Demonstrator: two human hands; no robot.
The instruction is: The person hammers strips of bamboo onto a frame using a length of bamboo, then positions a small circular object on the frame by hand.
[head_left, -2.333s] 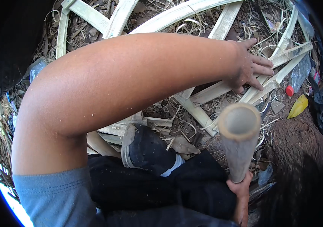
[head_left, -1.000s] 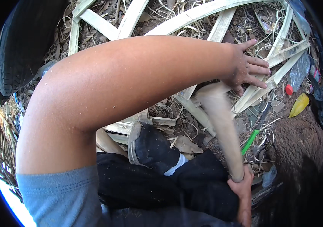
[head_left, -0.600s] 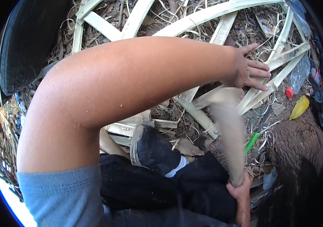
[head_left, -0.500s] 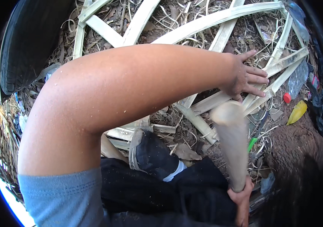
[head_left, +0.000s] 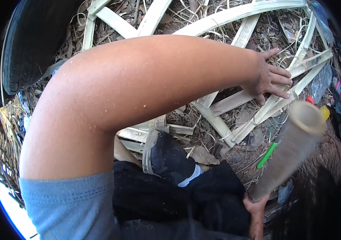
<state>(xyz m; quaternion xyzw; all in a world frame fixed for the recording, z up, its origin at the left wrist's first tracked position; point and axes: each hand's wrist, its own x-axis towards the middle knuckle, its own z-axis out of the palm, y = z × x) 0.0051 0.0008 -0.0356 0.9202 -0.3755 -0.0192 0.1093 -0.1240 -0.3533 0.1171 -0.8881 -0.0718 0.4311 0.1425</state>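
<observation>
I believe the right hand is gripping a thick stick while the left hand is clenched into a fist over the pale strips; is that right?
Not quite: the left hand is not clenched; the head view shows it open with its fingers spread over the pale strips. The right hand is indeed gripping a thick stick.

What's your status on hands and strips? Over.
Left hand open, spread over pale strips. Right hand gripping thick club, free end raised clear of strips. Green object on the ground left of club.
</observation>
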